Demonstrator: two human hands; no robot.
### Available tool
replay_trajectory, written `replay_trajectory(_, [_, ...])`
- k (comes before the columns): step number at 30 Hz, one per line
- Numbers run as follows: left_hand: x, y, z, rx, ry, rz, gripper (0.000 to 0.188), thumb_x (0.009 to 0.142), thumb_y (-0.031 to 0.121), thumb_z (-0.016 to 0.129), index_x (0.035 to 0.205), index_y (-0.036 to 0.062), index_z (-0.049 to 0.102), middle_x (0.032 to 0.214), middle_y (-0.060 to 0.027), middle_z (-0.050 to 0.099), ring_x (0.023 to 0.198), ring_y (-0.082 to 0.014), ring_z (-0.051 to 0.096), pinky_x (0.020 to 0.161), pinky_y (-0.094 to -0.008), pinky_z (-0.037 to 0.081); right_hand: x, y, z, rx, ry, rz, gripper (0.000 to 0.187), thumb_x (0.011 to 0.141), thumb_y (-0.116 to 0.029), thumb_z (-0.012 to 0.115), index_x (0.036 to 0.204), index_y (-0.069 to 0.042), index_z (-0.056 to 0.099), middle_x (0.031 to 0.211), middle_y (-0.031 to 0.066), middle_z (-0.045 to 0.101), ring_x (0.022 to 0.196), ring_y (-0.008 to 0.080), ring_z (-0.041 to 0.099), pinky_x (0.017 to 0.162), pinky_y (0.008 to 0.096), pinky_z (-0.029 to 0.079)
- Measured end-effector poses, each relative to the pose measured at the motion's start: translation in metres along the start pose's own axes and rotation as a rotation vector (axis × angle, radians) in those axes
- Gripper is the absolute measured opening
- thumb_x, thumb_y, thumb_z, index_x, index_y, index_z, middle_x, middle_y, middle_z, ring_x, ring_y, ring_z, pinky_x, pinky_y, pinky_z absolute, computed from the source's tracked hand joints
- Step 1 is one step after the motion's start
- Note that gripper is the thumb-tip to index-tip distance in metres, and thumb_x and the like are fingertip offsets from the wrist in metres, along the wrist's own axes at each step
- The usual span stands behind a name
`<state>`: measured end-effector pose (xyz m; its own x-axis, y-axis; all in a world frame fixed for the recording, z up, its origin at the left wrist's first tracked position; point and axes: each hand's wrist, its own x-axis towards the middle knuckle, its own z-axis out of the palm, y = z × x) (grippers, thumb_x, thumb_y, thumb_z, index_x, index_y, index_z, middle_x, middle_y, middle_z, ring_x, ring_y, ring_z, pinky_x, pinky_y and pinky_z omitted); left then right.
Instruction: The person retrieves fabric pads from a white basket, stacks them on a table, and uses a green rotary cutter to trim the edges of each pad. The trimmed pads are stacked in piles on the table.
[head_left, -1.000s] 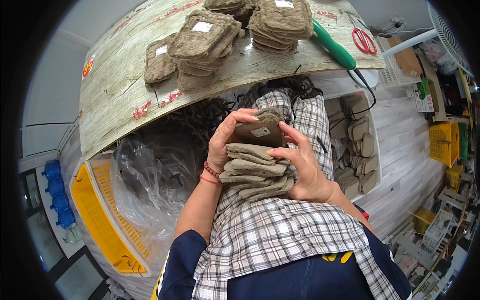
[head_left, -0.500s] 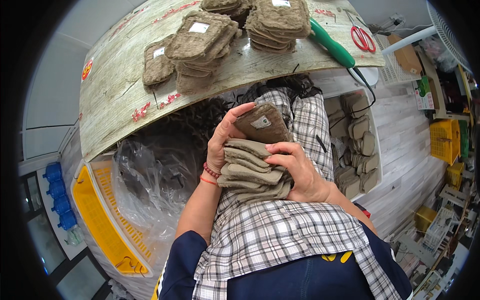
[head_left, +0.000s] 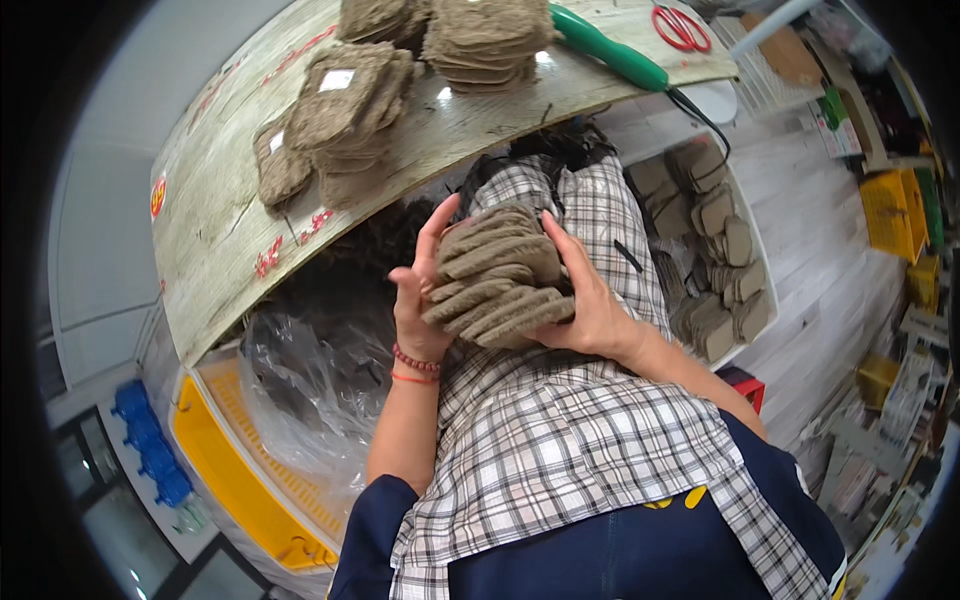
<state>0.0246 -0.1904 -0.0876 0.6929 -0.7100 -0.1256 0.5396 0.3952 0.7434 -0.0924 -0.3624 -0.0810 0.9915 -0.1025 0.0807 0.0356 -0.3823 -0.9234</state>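
Over my lap, both hands hold a stack of fuzzy brown fabric pads [head_left: 500, 275], its layered edges facing up. My left hand [head_left: 420, 290] presses against the stack's left side, its thumb raised off the pads and its other fingers partly hidden behind them. My right hand [head_left: 595, 310] grips the right side, with the thumb along the far edge and fingers underneath. More pads stand on the table in a labelled pile [head_left: 345, 105] and a taller pile [head_left: 485, 50]. A single pad [head_left: 280, 165] leans beside the first pile.
The wooden table [head_left: 215, 225] curves across ahead of me. On it lie a green-handled corded tool [head_left: 610, 48] and red scissors [head_left: 682, 28]. A white bin [head_left: 768, 290] of pads stands right; a yellow basket [head_left: 235, 470] and clear plastic bag [head_left: 310, 390] are left.
The stack has been turned so its layered edges face up, and the labelled pad face is out of sight. My right hand shifted to the stack's side; my left thumb lifted. The view moved slightly.
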Motion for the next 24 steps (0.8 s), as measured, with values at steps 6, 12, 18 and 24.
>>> replay_trajectory(6, [-0.013, -0.003, 0.035, 0.171, 0.173, 0.108, 0.104, 0.081, 0.078, 0.041, 0.150, 0.0050, 0.016, 0.145, -0.0152, 0.037, 0.132, -0.0269, 0.040, 0.110, -0.0414, 0.033, 0.008, 0.008, 0.004, 0.091, -0.007, 0.052, 0.123, 0.062, -0.032, 0.087, 0.150, 0.000, 0.007, 0.129, 0.0236, 0.037, 0.119, 0.0369, 0.042, 0.103, 0.0422, 0.036])
replay_trajectory(12, [0.000, -0.007, 0.067, 0.244, 0.230, 0.071, 0.082, 0.094, 0.067, 0.027, 0.150, 0.0078, 0.018, 0.143, -0.0160, 0.038, 0.129, -0.0290, 0.043, 0.107, -0.0439, 0.036, 0.000, -0.006, 0.005, 0.141, 0.172, 0.067, 0.125, 0.057, -0.039, 0.089, 0.149, -0.002, 0.014, 0.132, 0.0219, 0.038, 0.123, 0.0383, 0.041, 0.104, 0.0421, 0.037])
replay_trajectory(18, [0.009, -0.006, 0.070, 0.964, 0.075, 0.360, 0.091, 0.090, 0.071, 0.034, 0.151, 0.0056, 0.018, 0.150, -0.0146, 0.029, 0.137, -0.0300, 0.033, 0.112, -0.0457, 0.026, -0.013, 0.025, -0.010, 0.128, 0.241, 0.023, 0.119, 0.059, -0.043, 0.087, 0.148, -0.003, 0.020, 0.119, 0.0210, 0.047, 0.105, 0.0342, 0.052, 0.095, 0.0412, 0.043])
replay_trajectory(24, [0.008, 0.001, 0.069, 1.287, -0.233, 0.049, 0.097, 0.080, 0.069, 0.057, 0.144, -0.0005, 0.035, 0.150, -0.0193, 0.030, 0.139, -0.0328, 0.029, 0.110, -0.0462, 0.028, -0.015, 0.014, -0.018, 0.143, -0.041, 0.190, 0.124, 0.059, -0.053, 0.082, 0.149, 0.000, 0.015, 0.118, 0.0246, 0.047, 0.109, 0.0360, 0.050, 0.095, 0.0429, 0.042])
